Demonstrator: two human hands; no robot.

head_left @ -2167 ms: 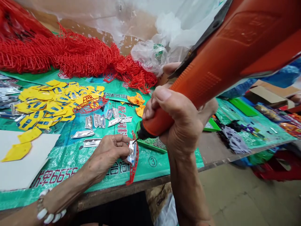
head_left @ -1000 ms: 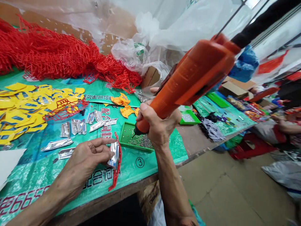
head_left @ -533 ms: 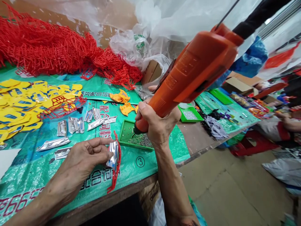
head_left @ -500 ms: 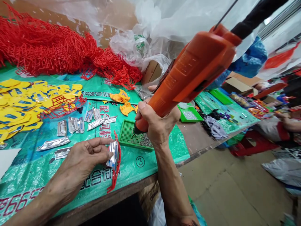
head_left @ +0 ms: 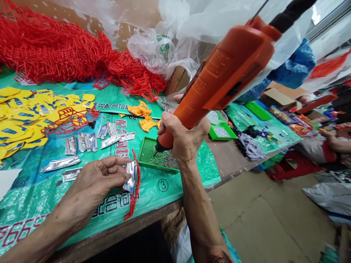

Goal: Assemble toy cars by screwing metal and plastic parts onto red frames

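Note:
My right hand [head_left: 186,140] is wrapped round an orange electric screwdriver [head_left: 219,73], tilted with its bit pointing down. The bit is over a green perforated tray [head_left: 146,148] that holds many small screws [head_left: 170,160]. Between the thumb and fingers of my left hand [head_left: 106,173] is a shiny silver plastic part [head_left: 131,178]. A thin red plastic frame [head_left: 135,197] lies against that part's right side. Left of the hand, several more silver parts [head_left: 60,163] lie loose on the green sheet [head_left: 153,197].
Yellow pieces [head_left: 22,120] are heaped at the left, behind them a big pile of red frames [head_left: 60,54]. Orange pieces [head_left: 139,109] lie behind the screw tray. A second green tray [head_left: 223,131] stands to the right. At far right is another person's arm [head_left: 338,142].
Both hands keep nearly the same pose and grips. The view has shifted slightly, and the screwdriver's bit stays over the screw tray.

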